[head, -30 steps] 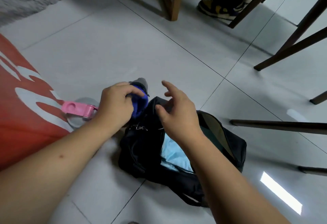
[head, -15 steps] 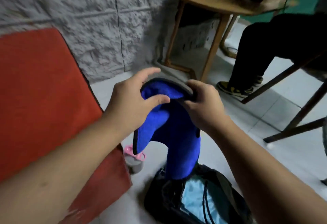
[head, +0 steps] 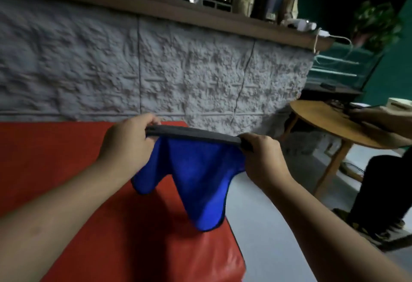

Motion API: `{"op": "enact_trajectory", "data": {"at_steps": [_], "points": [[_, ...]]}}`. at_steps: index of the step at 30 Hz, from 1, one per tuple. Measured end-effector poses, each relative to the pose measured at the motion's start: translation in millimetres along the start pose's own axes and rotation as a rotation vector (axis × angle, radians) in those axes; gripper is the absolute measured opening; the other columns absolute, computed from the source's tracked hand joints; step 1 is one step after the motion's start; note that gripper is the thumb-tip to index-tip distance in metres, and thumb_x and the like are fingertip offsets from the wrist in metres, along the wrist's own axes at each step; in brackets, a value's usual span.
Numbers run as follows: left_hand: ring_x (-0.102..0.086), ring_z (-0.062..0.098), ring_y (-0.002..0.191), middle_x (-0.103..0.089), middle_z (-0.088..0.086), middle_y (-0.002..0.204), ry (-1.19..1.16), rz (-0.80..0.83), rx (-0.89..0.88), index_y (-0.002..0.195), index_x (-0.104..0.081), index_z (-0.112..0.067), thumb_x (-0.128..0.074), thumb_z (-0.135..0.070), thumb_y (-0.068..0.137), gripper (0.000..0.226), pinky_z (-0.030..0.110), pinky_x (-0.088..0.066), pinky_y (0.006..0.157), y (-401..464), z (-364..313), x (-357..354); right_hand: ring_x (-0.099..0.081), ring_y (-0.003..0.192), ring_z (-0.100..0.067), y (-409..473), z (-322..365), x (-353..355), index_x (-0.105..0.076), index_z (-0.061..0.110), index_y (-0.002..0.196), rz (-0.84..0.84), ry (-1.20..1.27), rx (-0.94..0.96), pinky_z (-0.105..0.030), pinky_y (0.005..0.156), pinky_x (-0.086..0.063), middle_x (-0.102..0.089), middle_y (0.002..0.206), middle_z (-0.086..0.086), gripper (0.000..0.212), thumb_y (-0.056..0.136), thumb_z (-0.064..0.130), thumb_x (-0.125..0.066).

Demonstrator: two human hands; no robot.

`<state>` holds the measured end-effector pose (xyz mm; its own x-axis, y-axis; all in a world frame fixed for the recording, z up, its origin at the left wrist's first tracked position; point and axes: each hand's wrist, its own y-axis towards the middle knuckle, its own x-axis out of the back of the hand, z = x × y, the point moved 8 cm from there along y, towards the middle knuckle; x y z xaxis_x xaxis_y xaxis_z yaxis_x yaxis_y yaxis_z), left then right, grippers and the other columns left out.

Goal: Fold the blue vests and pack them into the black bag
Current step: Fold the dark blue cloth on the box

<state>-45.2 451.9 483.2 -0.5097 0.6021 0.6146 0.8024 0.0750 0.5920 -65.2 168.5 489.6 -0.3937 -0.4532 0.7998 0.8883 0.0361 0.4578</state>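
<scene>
I have lifted the blue vest (head: 196, 177) clear of the bag and now stretch it between my hands: left hand (head: 129, 141) and right hand (head: 260, 156) each pinch its dark top edge, ready for folding.

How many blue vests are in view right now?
1. The blue vest hangs between the left hand and right hand, above the red mat. Others may be out of frame.
</scene>
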Motion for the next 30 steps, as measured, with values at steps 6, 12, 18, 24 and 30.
{"op": "enact_trajectory", "data": {"at_steps": [6, 12, 18, 24, 30], "points": [[-0.064, 0.031, 0.094, -0.069, 0.003, 0.099, 0.239, -0.021, -0.017, 0.108, -0.077, -0.022, -0.055, 0.01, 0.079, 0.048, 0.039, -0.055, 0.077, 46.4, 81.8, 98.1, -0.068, 0.09, -0.035, 56.4, 78.6, -41.0, -0.07, 0.025, 0.098, -0.06, 0.078, -0.063, -0.036, 0.07, -0.051, -0.074, 0.092, -0.01, 0.038, 0.08, -0.002, -0.05], [-0.064, 0.029, 0.089, -0.074, 0.0, 0.092, 0.31, 0.015, -0.074, 0.104, -0.08, -0.021, -0.048, 0.009, 0.066, 0.058, 0.041, -0.055, 0.081, -4.8, 132.6, 129.8, -0.07, 0.085, -0.029, 37.5, 123.6, -61.4, -0.074, 0.026, 0.102, -0.069, 0.112, 0.115, -0.033, 0.067, -0.05, -0.076, 0.09, -0.001, 0.045, 0.074, 0.004, -0.047], [-0.068, 0.022, 0.108, -0.074, -0.008, 0.113, 0.388, 0.409, 0.058, 0.119, -0.074, -0.036, -0.052, 0.002, 0.08, 0.059, 0.035, -0.053, 0.095, -149.4, 175.8, 57.3, -0.07, 0.09, -0.025, -73.5, 62.1, -150.8, -0.074, 0.036, 0.105, 0.354, -0.113, 0.069, -0.034, 0.07, -0.049, -0.077, 0.098, 0.0, 0.037, 0.087, 0.007, -0.06], [-0.02, 0.022, 0.154, -0.019, 0.003, 0.168, 0.295, 0.928, 0.419, 0.16, -0.027, -0.023, -0.034, -0.047, 0.108, 0.058, 0.036, -0.014, 0.125, -270.1, 244.8, -9.0, -0.056, 0.13, -0.012, -151.3, 25.6, -183.9, -0.06, 0.059, 0.126, 0.752, -0.093, -0.086, -0.011, 0.092, -0.038, -0.061, 0.141, 0.006, 0.058, 0.097, 0.012, -0.042], [-0.059, 0.006, 0.12, -0.065, -0.005, 0.13, 0.138, 0.668, 0.507, 0.114, -0.064, -0.038, -0.054, -0.022, 0.099, 0.024, 0.019, -0.042, 0.103, -265.6, 231.0, 15.4, -0.059, 0.125, -0.009, -172.8, 1.8, -180.7, -0.047, 0.077, 0.081, 0.693, 0.045, -0.232, -0.007, 0.094, -0.036, -0.065, 0.134, 0.014, 0.053, 0.095, 0.027, -0.057]]}}
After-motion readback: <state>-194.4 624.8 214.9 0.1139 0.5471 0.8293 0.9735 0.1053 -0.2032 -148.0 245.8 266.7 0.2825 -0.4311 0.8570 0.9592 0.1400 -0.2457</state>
